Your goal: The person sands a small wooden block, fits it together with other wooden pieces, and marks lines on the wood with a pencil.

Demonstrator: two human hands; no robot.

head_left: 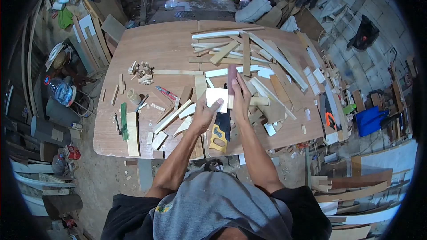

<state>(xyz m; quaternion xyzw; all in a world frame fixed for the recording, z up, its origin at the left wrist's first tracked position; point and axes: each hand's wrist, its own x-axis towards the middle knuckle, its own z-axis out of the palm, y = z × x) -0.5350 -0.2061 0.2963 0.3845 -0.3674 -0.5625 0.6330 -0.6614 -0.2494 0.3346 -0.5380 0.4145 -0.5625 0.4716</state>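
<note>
A small pale square block (217,99) is gripped in my left hand (205,114), the thumb resting on its lower right corner. My right hand (240,99) is wrapped along the right side of a reddish-brown strip (231,76), which stands against the block's right side. Both are held above the wooden table (178,40). Beneath my hands lies a handsaw with a yellow and black handle (218,138). Its blade is mostly hidden by the block and my hands.
Wood strips (224,52) are piled at the table's back right. On the left lie a green strip (124,122), a pale board (133,134), red pliers (166,92) and a round container (133,96). Another saw with an orange handle (330,120) lies at the right edge.
</note>
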